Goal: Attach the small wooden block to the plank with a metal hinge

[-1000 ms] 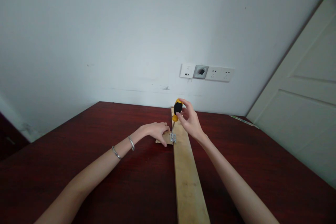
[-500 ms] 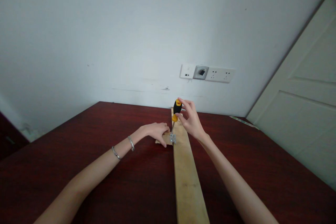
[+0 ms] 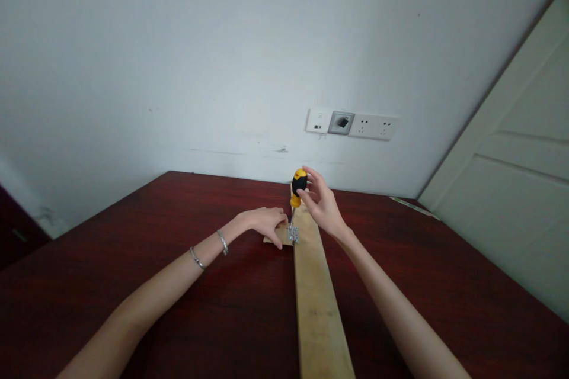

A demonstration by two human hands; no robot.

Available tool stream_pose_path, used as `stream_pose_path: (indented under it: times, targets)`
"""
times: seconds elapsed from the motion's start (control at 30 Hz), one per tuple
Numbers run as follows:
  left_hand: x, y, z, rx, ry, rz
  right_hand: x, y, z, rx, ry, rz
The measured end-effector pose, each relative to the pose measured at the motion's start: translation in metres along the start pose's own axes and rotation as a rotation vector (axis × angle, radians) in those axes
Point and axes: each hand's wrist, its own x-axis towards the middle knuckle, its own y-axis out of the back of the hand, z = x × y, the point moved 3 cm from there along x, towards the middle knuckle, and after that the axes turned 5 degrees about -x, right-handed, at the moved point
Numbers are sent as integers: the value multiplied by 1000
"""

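The right hand (image 3: 323,206) pinches the yellow-and-black screwdriver (image 3: 297,185) in a closed grip, upright over the metal hinge (image 3: 292,233) at the left edge of the long plank (image 3: 316,302); the left hand (image 3: 265,222) lies flat, fingers pressed on the small wood block (image 3: 272,237) beside it. The dark red surface (image 3: 133,260) is bare to either side; wall sockets (image 3: 352,124) sit well behind.

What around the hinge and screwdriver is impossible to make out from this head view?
- Screwdriver tip and screw: too small, head view.
- Small wood piece: mostly under the left hand.
- Plank near end: cut by the bottom edge.
- Hinge screw holes: too small.
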Motion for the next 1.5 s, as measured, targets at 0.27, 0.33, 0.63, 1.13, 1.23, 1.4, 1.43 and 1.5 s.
stream_pose_path:
  times: [0.27, 0.33, 0.63, 1.13, 1.23, 1.4, 1.43, 1.5]
  targets:
    - [0, 0, 0, 10, -8, 14, -1, 4, 2, 21, -30, 11]
    - [0, 0, 1, 10, -12, 13, 0, 5, 2, 45, -30, -29]
    - [0, 0, 0, 6, -18, 20, 0, 4, -2, -106, 22, 11]
    - [1, -1, -2, 11, -23, 22, 1, 1, -3, 35, -4, -77]
    - [1, -1, -2, 6, -15, 17, 2, 2, 1, 16, -11, -69]
    - [1, -1, -1, 6, -14, 17, 2, 1, 5, -20, 0, -42]
    - [1, -1, -1, 3, -13, 16, 2, 1, 4, -26, 7, -44]
    - [1, -1, -2, -4, -12, 19, 2, 1, 2, -44, 27, -48]
